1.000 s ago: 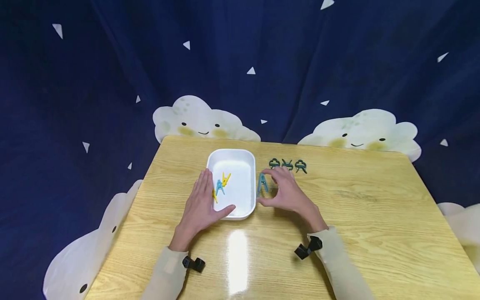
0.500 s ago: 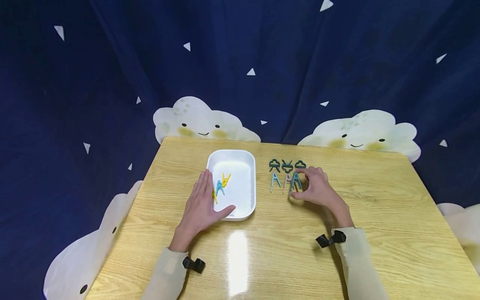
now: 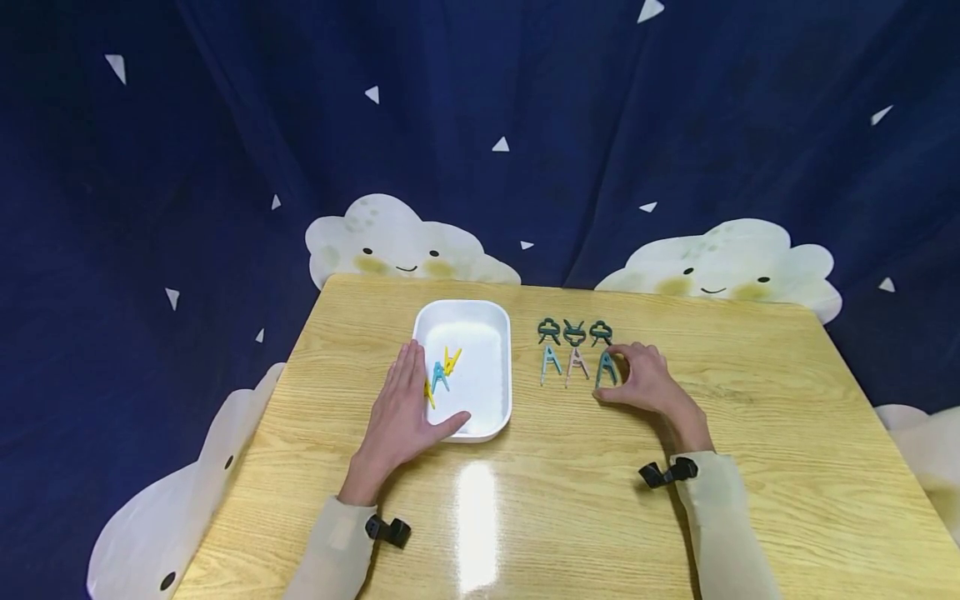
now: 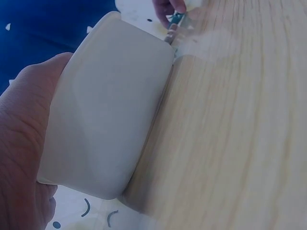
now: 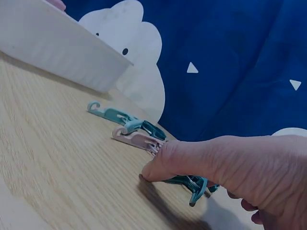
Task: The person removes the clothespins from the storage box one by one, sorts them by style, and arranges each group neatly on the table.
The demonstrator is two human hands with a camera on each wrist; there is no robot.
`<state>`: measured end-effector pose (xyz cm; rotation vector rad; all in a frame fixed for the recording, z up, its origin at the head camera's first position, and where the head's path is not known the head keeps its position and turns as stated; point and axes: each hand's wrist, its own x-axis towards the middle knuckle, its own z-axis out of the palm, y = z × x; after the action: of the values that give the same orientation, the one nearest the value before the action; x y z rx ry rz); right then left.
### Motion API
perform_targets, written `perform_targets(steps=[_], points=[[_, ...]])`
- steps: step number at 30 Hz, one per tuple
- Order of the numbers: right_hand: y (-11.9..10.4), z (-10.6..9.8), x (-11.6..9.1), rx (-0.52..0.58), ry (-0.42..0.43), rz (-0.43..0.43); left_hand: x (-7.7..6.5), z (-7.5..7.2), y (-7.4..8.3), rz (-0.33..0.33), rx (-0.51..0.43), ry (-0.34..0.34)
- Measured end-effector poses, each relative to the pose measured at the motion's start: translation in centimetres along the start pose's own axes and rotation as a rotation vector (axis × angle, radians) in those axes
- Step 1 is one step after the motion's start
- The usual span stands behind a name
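My left hand (image 3: 405,408) lies along the left side of a white plastic tray (image 3: 483,375), its fingers straight and its thumb over the near rim. In the tray are a light blue clothespin (image 3: 439,377) and two yellow clothespins (image 3: 452,360), one partly hidden by the hand. With thumb and fingers my right hand (image 3: 651,385) pinches a dark teal clothespin (image 3: 606,369) lengthwise, at or just above the table. To its left lie a pink clothespin (image 3: 577,364) and another light blue clothespin (image 3: 551,362). In the right wrist view the thumb (image 5: 160,165) partly covers the teal one.
Three dark green clips (image 3: 574,333) form a row behind the clothespins. Everything stands on a wooden table (image 3: 570,500), whose far edge meets a dark blue curtain (image 3: 450,125) with cloud figures.
My right hand has carried the teal clothespin rightward from beside the tray to the right end of the clothespin row. The left hand and tray have stayed in place.
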<state>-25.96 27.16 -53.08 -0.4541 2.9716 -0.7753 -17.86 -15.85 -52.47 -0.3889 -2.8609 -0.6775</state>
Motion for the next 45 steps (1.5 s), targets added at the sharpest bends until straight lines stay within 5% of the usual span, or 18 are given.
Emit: perform_targets(steps=[29,35,45], points=[[-0.9,-0.6,0.0,-0.009,0.004,0.007,0.0,0.0,0.0,-0.009,-0.003,-0.012],[-3.8,-0.7,0.1,0.044,0.06,-0.096,0.0,-0.1,0.0,0.0,-0.004,-0.003],[-11.7,1.6,0.1,0.129,0.203,-0.399,-0.1,-0.1,0.1,-0.003,0.002,-0.003]])
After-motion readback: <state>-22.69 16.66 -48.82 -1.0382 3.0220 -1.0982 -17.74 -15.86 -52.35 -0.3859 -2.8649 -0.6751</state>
